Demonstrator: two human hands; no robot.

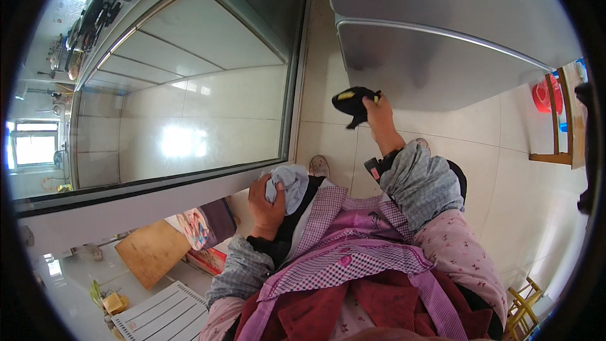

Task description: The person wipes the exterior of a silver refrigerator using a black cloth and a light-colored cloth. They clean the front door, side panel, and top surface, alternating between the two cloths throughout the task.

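My left hand grips a crumpled pale grey cloth in front of my left side, near the frame of a glass door. Farther forward, my right hand holds a black object with yellow patches; it looks soft, but I cannot tell exactly what it is. The object hangs over the tiled floor, before the lower door of a silver refrigerator. A dark band with a small box is around my right wrist. I wear a purple checked apron.
White cabinets and a cooktop show through the glass. At right are a wooden table and a red plastic container; a wooden stool is behind. Lower left: a brown board, a spiral-bound sheet and a purple bag.
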